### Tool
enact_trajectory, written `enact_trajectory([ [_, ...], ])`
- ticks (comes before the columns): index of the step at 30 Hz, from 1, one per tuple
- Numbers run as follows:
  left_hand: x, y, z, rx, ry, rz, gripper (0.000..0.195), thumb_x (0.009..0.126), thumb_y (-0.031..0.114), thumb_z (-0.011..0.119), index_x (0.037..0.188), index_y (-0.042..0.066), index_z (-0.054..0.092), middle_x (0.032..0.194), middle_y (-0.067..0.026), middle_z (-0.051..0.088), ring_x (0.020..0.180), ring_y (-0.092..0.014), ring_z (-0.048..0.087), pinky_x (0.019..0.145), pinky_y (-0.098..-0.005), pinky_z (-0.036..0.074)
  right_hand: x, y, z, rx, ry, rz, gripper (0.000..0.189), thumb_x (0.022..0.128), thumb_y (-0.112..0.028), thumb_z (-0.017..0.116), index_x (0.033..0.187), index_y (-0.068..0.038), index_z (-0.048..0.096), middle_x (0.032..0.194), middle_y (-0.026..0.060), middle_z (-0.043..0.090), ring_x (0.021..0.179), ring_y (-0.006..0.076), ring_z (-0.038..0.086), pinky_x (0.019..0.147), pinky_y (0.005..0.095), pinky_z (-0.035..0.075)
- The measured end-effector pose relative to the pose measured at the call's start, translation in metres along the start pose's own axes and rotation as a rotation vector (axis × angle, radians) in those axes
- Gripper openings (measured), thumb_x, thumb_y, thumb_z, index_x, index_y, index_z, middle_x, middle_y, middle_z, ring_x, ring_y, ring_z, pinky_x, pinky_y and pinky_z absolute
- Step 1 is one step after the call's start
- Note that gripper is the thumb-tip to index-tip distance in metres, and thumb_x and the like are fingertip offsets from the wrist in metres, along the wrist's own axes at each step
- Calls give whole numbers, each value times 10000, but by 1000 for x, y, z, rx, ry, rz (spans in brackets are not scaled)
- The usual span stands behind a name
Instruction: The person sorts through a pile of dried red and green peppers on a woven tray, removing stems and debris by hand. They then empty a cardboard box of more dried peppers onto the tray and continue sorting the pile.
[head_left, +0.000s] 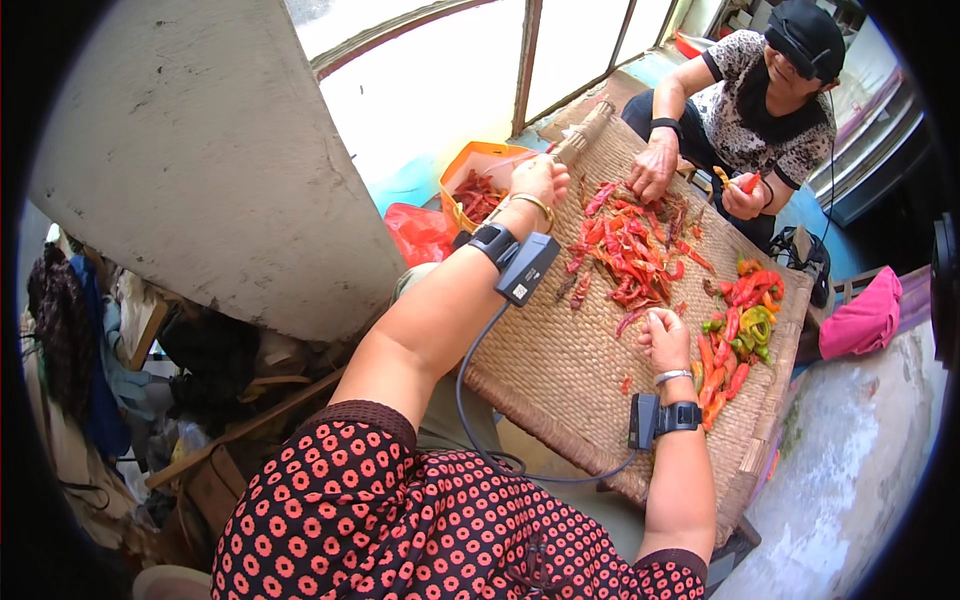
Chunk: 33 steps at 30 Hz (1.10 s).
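Note:
My left hand (538, 182), with a gold-coloured bangle at the wrist, is raised beside the orange-rimmed container (445, 187) of dried red chillies (478, 196). Its fingers are curled, and whether they pinch anything is hard to tell. My right hand (666, 341), with a silver-coloured bangle, is at the near side of a pile of dried red chillies (622, 255) on the woven-top table (555, 360). Its thumb and fingers are bent together; a dried chilli (628, 321) lies by the fingertips. Fresh red and green peppers (731, 330) lie right of that hand.
Across the woven table a person (776, 105) has one hand on the dried pile and holds peppers in the other. A red plastic bag (420, 232) lies beside the container. A pink cloth (862, 315) hangs at the right. Clutter stands at the left, below a pale panel (202, 150).

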<state>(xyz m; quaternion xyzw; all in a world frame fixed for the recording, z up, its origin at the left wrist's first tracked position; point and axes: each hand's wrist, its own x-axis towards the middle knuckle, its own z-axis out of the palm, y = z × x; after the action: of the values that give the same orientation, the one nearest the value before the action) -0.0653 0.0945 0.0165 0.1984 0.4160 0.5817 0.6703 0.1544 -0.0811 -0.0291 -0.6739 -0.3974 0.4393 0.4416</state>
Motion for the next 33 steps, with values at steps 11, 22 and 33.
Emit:
enact_trajectory([
  [11,-40,-67,5,1620,-455,577,506,670,264,573,1111,74,411,1119,-166,411,1019,-336,388,849,-381,345,18,23,-23,-782,436,-301,405,667,-198,584,1037,-72,473,1000,155,466,950,306,428,826,365,343],
  [22,-47,-97,1,1720,-926,778,547,604,211,606,1109,92,432,1126,-130,413,1023,-296,380,880,-361,315,22,15,2,-883,247,-393,583,634,-228,615,1151,-126,366,1063,133,406,1004,303,378,855,397,310],
  [33,-63,-108,1,1520,-1306,889,422,576,153,607,985,80,534,1026,-73,509,921,-266,459,821,-341,366,15,10,-7,-691,212,-426,194,647,-170,595,773,-25,565,704,127,539,643,247,533,596,319,422],
])
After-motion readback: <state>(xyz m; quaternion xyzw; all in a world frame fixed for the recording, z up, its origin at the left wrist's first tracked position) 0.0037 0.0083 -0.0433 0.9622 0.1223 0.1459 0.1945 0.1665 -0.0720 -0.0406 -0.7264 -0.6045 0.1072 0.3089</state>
